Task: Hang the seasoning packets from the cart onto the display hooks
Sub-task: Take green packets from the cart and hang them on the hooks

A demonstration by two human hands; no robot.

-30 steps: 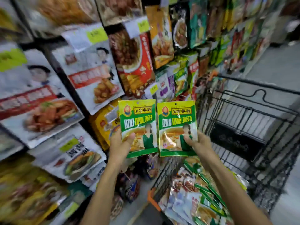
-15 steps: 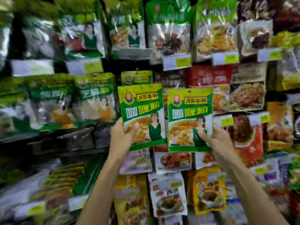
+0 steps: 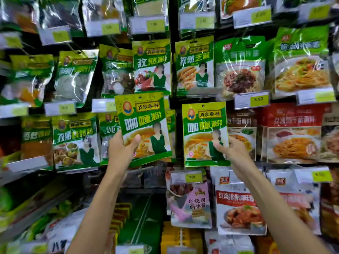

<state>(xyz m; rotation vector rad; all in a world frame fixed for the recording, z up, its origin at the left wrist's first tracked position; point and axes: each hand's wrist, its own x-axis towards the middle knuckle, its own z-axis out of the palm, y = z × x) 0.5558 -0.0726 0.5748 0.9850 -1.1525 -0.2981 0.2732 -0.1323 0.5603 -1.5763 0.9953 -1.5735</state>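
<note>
While the left hand [image 3: 120,150] pinches one 咖喱粉 packet [image 3: 142,114], the right hand [image 3: 233,151] pinches the twin packet [image 3: 203,123] (both 肖家香料).

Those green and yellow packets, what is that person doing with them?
A person is holding up two matching seasoning packets in front of a shop display full of hanging packets. The left hand grips the left packet, tilted a little, and the right hand grips the right packet, held upright. Neither one looks hooked on yet.
</note>
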